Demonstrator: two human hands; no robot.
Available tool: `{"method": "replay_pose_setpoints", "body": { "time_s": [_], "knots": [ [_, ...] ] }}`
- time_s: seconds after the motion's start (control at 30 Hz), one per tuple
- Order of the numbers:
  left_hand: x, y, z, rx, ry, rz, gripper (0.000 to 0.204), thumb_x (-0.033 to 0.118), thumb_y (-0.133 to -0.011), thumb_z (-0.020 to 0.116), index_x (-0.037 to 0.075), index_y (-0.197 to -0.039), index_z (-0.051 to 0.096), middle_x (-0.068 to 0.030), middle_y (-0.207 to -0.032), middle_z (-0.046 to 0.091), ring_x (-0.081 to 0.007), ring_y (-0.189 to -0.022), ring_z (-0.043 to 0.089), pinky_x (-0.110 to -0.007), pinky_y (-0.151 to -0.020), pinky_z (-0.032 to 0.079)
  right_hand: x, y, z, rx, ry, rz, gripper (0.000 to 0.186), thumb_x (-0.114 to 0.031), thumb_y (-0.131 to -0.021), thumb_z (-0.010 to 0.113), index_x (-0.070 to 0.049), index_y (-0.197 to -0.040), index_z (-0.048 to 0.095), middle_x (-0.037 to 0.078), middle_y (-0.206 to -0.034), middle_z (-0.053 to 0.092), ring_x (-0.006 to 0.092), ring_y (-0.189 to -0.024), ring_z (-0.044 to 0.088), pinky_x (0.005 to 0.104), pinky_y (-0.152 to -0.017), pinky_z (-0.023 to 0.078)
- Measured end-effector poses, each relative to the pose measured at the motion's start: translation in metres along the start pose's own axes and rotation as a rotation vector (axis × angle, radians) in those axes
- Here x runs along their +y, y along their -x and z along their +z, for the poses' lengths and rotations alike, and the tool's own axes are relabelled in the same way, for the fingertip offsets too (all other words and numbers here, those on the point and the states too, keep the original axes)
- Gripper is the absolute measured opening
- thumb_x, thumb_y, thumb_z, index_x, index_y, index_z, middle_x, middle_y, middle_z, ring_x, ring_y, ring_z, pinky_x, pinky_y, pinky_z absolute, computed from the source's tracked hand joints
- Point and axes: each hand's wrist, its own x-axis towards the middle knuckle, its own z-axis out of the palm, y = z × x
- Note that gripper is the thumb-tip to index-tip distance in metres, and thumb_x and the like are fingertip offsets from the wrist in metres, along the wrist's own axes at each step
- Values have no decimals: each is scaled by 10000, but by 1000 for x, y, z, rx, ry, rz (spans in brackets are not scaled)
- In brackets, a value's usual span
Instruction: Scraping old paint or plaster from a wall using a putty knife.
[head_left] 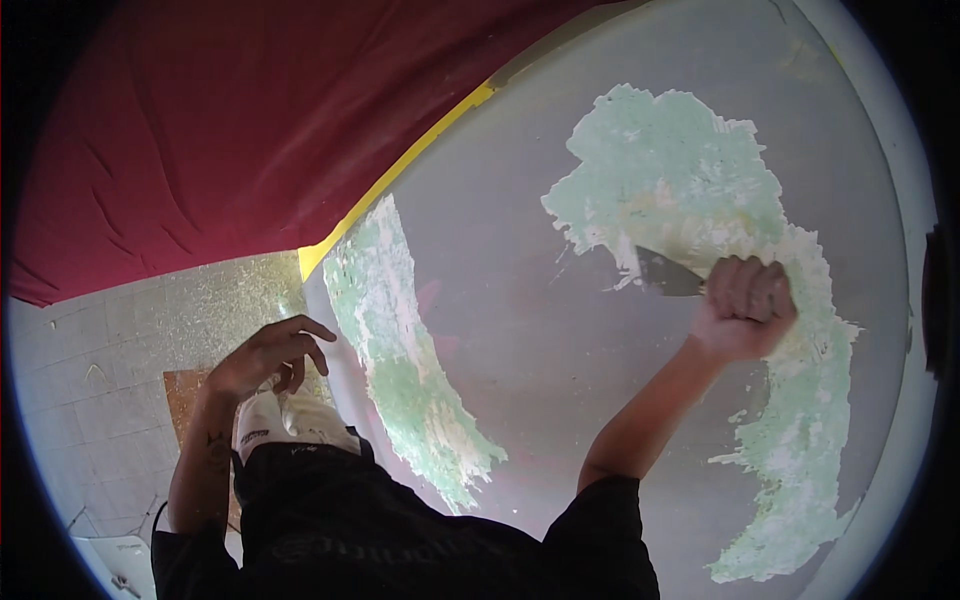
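Closed in a fist, my right hand [748, 308] grips a putty knife [668, 275] whose flat metal blade points left. The blade lies at the lower edge of a large pale green patch [670, 150] with ragged white borders, on a grey wall [540, 330]. The fist hides the knife's handle. My left hand [278, 355] hangs at the left, away from the wall patches, with its fingers loosely bent and apart and nothing in it. To its right, a second, narrower green patch [400, 350] runs down the wall.
Dark red cloth [220, 130] spans the upper left, bordered by a yellow strip [400, 165] along the wall. Pale flakes lie scattered over the tiled floor [100, 400] at the lower left. A brown board [183, 400] lies on the floor beside my left forearm.
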Motion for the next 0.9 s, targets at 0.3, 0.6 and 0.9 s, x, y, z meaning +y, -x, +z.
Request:
{"method": "replay_pose_setpoints", "body": {
  "time_s": [0.3,0.6,0.9],
  "knots": [
    [-5,-49,24,-51,-10,-6,302,201,-964,492,8,-1184,568,-81,-868,669,-90,-565,582,-210,-468,429,97,-31,-24,-199,462,-81,316,-172,-896,418,-82,-593,404,4,-514,305,107,-441,257,276,-428,200],
    [-11,-40,5,-58,7,7,284,211,-971,500,19,-1167,577,-74,-863,669,-94,-550,574,-216,-454,420,109,-22,-10,-93,541,154,355,-223,-928,405,-141,-602,295,-39,-527,244,86,-437,206,282,-414,170],
    [-17,-20,-15,41,160,32,256,197,-974,496,36,-1144,599,-81,-869,645,-94,-557,526,-235,-462,403,101,-29,-11,-1,401,143,367,-199,-904,463,-154,-582,291,-38,-525,237,80,-422,221,275,-391,161]
  ]
}}
